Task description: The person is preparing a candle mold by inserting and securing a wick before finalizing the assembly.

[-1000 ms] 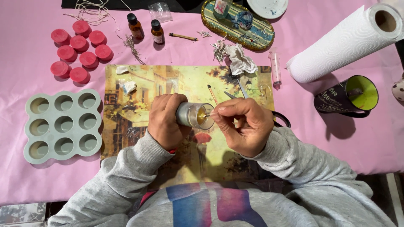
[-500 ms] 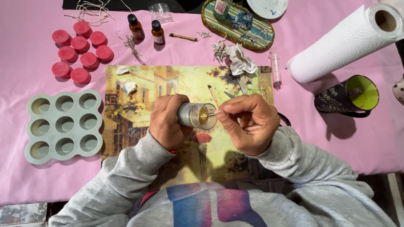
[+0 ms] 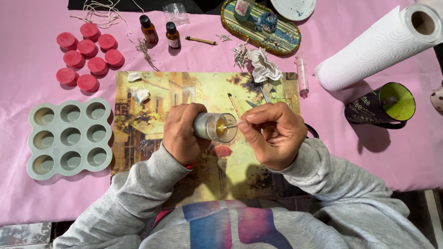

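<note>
My left hand (image 3: 182, 133) grips a small frosted glass cup (image 3: 213, 127), tilted on its side with the mouth facing right. Yellow wax sits inside it. My right hand (image 3: 272, 133) pinches a thin white wick (image 3: 232, 125) and holds its end inside the mouth of the cup. Both hands hover over a placemat (image 3: 152, 99) printed with a painted street scene, on a pink tablecloth (image 3: 27, 92).
A grey silicone mould (image 3: 69, 137) with round cavities lies at left; several red wax discs (image 3: 87, 55) sit behind it. Two brown dropper bottles (image 3: 159, 31), a syringe (image 3: 302, 74), crumpled paper (image 3: 264, 64), a paper towel roll (image 3: 376, 48) and a dark mug (image 3: 380, 105) surround the mat.
The cup has tilted a little more toward my right hand, and my right fingers have shifted slightly up and left, bringing the wick into the cup's mouth.
</note>
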